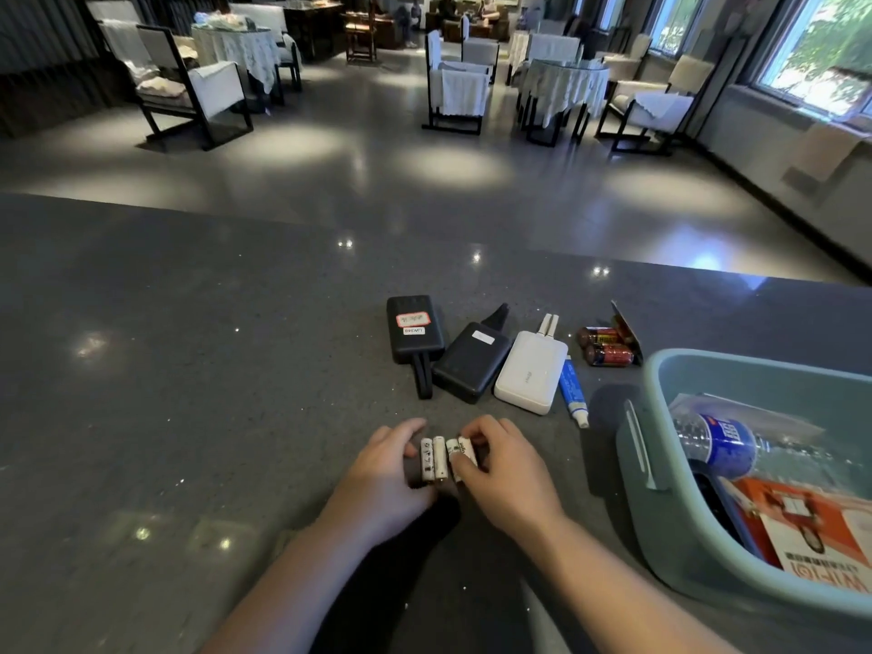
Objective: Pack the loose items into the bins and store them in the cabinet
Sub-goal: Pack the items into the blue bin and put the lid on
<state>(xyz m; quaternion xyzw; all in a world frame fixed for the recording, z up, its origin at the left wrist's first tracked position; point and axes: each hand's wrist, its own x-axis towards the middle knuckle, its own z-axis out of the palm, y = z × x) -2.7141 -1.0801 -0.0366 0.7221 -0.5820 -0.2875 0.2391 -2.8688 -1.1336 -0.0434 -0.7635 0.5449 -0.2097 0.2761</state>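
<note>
Dark speckled stone counter (188, 370) before a dim dining hall, teal bin (670, 526) at right holding a water bottle (726, 443) and orange box (811, 526), left hand (382, 474) and right hand (505, 469) curled around white batteries (441, 457), power banks (472, 358) beyond.

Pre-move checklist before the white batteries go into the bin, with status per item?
1. White batteries gathered: ok, about four lie side by side between the hands on the counter.
2. Left hand on the group: ok, fingers curl against its left side.
3. Right hand on the group: ok, fingers pinch the rightmost battery.
4. Secure hold for a lift: cannot tell, the batteries lie on the counter.
5. Teal bin within reach: ok, it sits just right of the right hand.
6. Room in the bin: ok, space shows beside the bottle and orange box.
</note>
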